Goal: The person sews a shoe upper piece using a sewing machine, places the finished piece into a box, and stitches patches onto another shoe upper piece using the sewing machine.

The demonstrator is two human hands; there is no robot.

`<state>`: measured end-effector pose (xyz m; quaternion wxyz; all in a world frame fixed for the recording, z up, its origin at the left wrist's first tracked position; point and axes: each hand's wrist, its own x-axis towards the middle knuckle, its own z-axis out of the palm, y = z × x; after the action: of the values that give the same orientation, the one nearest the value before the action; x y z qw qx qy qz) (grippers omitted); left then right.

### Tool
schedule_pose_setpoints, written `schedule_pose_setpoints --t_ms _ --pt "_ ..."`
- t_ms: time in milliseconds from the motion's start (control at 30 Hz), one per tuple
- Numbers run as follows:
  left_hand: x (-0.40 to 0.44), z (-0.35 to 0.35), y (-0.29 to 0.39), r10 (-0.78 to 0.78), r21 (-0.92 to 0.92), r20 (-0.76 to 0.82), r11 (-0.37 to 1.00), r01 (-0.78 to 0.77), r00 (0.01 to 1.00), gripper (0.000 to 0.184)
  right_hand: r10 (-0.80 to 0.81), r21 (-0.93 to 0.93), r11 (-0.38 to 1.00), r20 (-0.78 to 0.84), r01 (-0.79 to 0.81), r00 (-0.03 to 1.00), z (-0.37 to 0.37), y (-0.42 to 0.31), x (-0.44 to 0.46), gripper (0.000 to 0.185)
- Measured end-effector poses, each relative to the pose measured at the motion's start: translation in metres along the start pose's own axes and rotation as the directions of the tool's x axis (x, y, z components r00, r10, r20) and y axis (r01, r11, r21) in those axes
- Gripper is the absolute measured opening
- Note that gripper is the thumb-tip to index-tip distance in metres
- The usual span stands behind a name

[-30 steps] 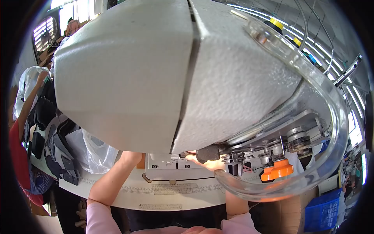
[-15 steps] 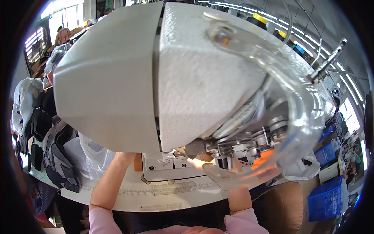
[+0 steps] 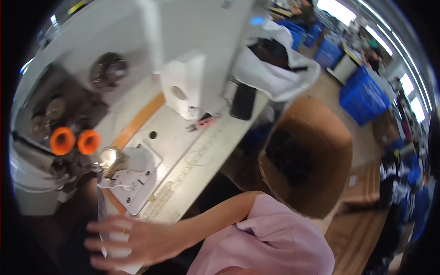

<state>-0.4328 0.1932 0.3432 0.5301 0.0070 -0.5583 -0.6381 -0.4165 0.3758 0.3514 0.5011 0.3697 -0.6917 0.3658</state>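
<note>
Just beside the spread fingers of the right hand is the sewing machine's metal plate, and honestly that wide, loose hand looks empty from where I'm standing. It's pretty blurry, so I can't tell if the fingertips touch anything underneath. No clue about the left fingers, that hand's out of sight.

My two cents: keep the palm low and relaxed, and keep the fingertips clear of the metal parts by the orange knobs, farther off past them. The pink snips are well apart from the fingers, over on the wrist side, with the phone farther out again, so neither looks likely to snag a sleeve.
</note>
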Motion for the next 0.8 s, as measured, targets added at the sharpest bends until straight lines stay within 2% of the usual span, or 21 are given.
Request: schedule_pose_setpoints --t_ms 33,100,167,233,333,433,500,567,633,667,700,733,767,800 --pt "-0.013 0.002 0.005 -0.015 -0.053 0.122 0.998 0.022 0.992 0.034 -0.026 0.023 0.999 -0.018 0.026 1.000 -0.002 -0.014 0.008 0.038" --pt "-0.039 0.004 0.017 -0.014 -0.118 0.393 0.991 0.065 0.919 0.033 -0.037 0.033 0.999 -0.045 0.038 0.998 -0.023 -0.036 0.011 0.027" --pt "-0.056 0.007 0.027 -0.003 -0.151 0.618 0.981 0.122 0.786 0.032 -0.025 0.027 0.999 -0.067 0.027 0.997 -0.034 -0.051 0.007 0.028" --pt "-0.069 0.011 0.035 0.023 -0.171 0.765 0.971 0.169 0.644 0.032 0.015 -0.002 1.000 -0.086 -0.015 0.996 -0.042 -0.062 -0.005 0.042" --pt "-0.083 0.014 0.049 0.079 -0.194 0.878 0.960 0.201 0.472 0.032 0.038 -0.277 0.960 -0.019 -0.041 0.999 -0.070 -0.064 -0.012 0.046" --pt "-0.090 0.019 0.060 0.147 -0.223 0.934 0.952 0.210 0.326 0.033 0.065 -0.454 0.890 0.016 -0.051 0.998 -0.113 -0.057 -0.006 0.043" --pt "-0.089 0.024 0.066 0.193 -0.246 0.950 0.948 0.205 0.246 0.034 0.147 -0.539 0.831 -0.025 -0.137 0.989 -0.141 -0.058 -0.002 0.047" --pt "-0.088 0.027 0.077 0.173 -0.215 0.956 0.963 0.165 0.236 0.035 0.269 -0.589 0.771 -0.040 -0.240 0.962 -0.163 -0.055 -0.007 0.048" --pt "-0.103 0.031 0.083 0.085 -0.109 0.916 0.993 0.039 0.393 0.040 0.478 -0.554 0.739 0.030 -0.383 0.878 -0.192 -0.047 -0.015 0.044" --pt "-0.101 0.031 0.080 0.050 -0.058 0.916 0.998 0.009 0.397 0.040 0.407 -0.287 0.834 -0.258 -0.472 0.876 -0.197 -0.038 -0.030 0.036" --pt "-0.095 0.029 0.075 0.009 -0.003 0.912 1.000 -0.017 0.410 0.041 0.375 -0.242 0.822 -0.450 -0.515 0.811 -0.216 -0.042 -0.036 0.015" --pt "-0.089 0.026 0.071 -0.003 0.008 0.915 1.000 -0.011 0.404 0.041 0.588 -0.219 0.712 -0.334 -0.667 0.737 -0.243 -0.051 -0.052 0.040" --pt "-0.084 0.021 0.067 -0.040 0.052 0.902 0.999 -0.014 0.430 0.041 0.789 0.101 0.521 -0.437 -0.847 0.433 -0.261 -0.070 -0.057 0.060" --pt "-0.081 0.017 0.066 -0.073 0.093 0.879 0.996 -0.018 0.472 0.041 0.842 0.365 0.422 -0.497 -0.830 0.210 -0.274 -0.068 -0.078 0.061"
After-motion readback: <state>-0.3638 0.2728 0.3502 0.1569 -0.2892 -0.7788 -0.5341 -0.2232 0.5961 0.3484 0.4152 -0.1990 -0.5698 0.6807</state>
